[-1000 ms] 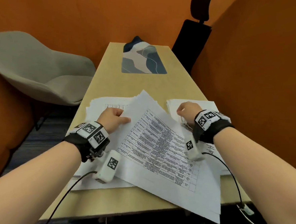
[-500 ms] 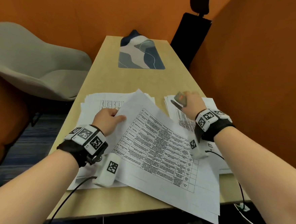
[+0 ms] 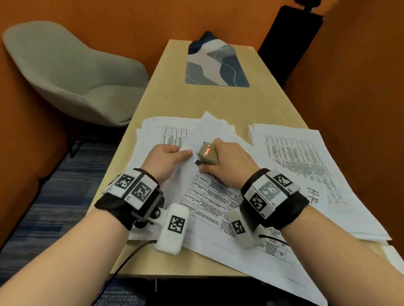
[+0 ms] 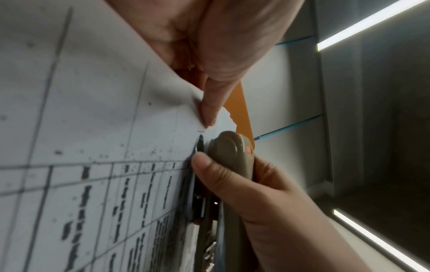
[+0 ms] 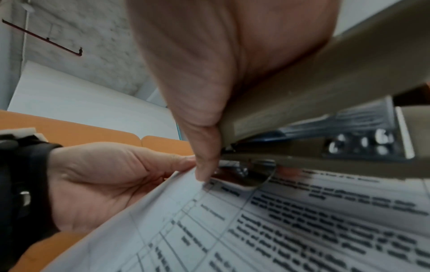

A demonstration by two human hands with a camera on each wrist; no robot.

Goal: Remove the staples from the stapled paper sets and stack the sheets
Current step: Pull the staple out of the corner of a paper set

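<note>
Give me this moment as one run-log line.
left hand: pinches corner of paper set | right hand: grips stapler, metal tip at that corner | staple: not visible | loose stacks: either side

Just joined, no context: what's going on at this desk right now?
A person is unstapling paperwork. The left hand pinches the top corner of a white printed-table paper set lying on the light wooden table. The right hand holds a beige stapler with a red MAX label, its metal tip at that corner. More white sheets lie in piles left and right.
</note>
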